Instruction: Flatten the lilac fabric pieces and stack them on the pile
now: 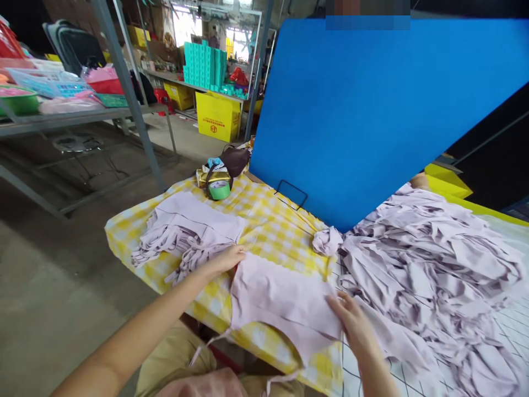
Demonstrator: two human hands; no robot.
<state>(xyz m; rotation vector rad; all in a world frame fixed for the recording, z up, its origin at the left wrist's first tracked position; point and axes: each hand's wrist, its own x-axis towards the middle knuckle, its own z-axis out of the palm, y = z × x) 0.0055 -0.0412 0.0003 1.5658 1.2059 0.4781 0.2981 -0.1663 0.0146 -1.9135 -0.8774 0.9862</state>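
A pale lilac garment piece [285, 298] lies spread over the yellow checked cloth in front of me, its lower edge curved and thin strings hanging down from it. At its upper left corner, my left hand [229, 259] is closed with the fingertips pinching the fabric. My right hand [351, 320] grips its right edge, the fingers over the fabric. Left of it is a layered stack of similar lilac pieces [194, 220], with strings bunched on the near side. A large loose heap of lilac fabric [433, 275] lies to the right.
A big blue board [372, 110] leans behind the table. On the checked cloth [273, 209] are a green tape roll [219, 190], a black wire frame [291, 194] and a crumpled lilac piece [327, 241]. A metal rack [136, 99] and yellow box [217, 116] stand beyond.
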